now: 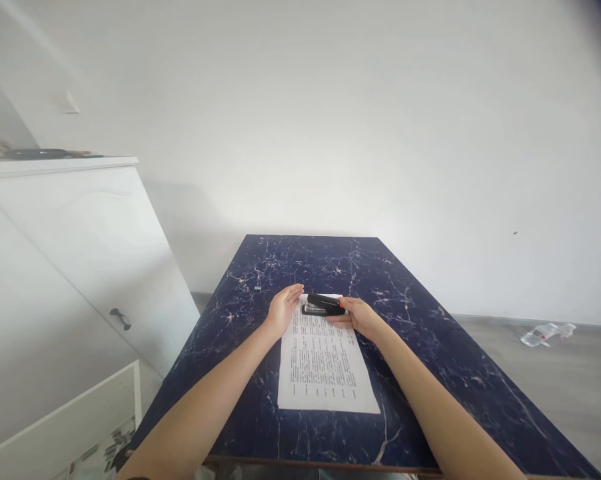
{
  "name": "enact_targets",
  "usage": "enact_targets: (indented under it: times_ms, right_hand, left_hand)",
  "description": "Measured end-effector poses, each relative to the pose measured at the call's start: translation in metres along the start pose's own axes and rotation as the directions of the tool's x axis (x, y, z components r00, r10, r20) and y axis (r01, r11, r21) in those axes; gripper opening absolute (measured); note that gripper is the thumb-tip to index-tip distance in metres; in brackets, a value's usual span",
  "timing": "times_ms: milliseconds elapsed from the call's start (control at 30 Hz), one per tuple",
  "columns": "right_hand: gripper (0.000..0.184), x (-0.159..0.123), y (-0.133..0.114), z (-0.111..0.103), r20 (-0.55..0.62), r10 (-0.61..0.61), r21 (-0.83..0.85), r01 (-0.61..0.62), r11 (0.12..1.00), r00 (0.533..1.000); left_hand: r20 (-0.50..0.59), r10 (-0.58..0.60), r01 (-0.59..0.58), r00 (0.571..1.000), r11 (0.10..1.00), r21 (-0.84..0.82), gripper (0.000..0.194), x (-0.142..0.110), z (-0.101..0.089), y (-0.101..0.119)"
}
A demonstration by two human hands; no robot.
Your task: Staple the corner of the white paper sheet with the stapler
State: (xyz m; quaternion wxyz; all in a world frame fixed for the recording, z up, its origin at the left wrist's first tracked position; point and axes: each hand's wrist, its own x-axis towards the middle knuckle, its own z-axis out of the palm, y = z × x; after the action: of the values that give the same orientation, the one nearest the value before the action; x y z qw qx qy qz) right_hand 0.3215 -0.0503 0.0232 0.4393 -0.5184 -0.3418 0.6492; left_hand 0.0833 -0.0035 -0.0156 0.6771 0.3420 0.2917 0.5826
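A printed sheet of paper [325, 373] lies on the dark blue marbled table, its long side running away from me. Over its far end, my right hand [358, 316] grips a black stapler [323, 304] from the right, thumb on top and fingers beneath. The stapler's jaws point left and stand apart. At the sheet's far left edge rests my left hand [283, 309], fingers stretched out and pointing away, close to the stapler's front end. Whether more sheets lie under the top one, I cannot tell.
The blue marbled table [300, 260] reaches back to a white wall. On the left stands a white cabinet [70, 247] with a dark handle [120, 319]. Below it is an open white drawer [80, 427] with items inside. Clear plastic bottles [548, 333] lie on the floor at right.
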Motion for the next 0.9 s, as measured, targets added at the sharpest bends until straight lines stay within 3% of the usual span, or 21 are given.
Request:
enact_targets:
  times_ms: [267,467,633,800,900]
  right_hand:
    - [0.032,0.003,0.003,-0.003,-0.004,-0.015,-0.037,0.015,0.999,1.0]
    - [0.049,-0.002,0.0,-0.002,0.007,-0.02,-0.075,0.02,0.997,1.0]
    - [0.051,-0.001,0.004,-0.005,0.135,-0.113,-0.312,0.15,0.938,0.984]
    - [0.036,0.001,0.008,-0.005,0.092,-0.17,-0.403,0.193,0.894,0.981]
    - [0.042,-0.003,0.003,-0.002,0.052,-0.22,-0.357,0.224,0.907,0.974]
  left_hand:
    - [-0.163,0.024,-0.028,0.986,0.999,-0.021,0.022,0.004,0.004,-0.002]
    - [-0.128,0.008,-0.012,0.992,1.0,-0.026,0.018,0.004,0.003,-0.001]
    - [-0.12,-0.008,0.0,0.993,0.998,-0.066,0.018,0.006,-0.001,-0.002]
    - [-0.07,-0.06,0.053,0.996,0.993,-0.106,0.045,0.004,-0.003,0.005]
    - [-0.058,-0.077,0.066,0.995,0.984,-0.168,0.064,0.001,-0.001,0.012]
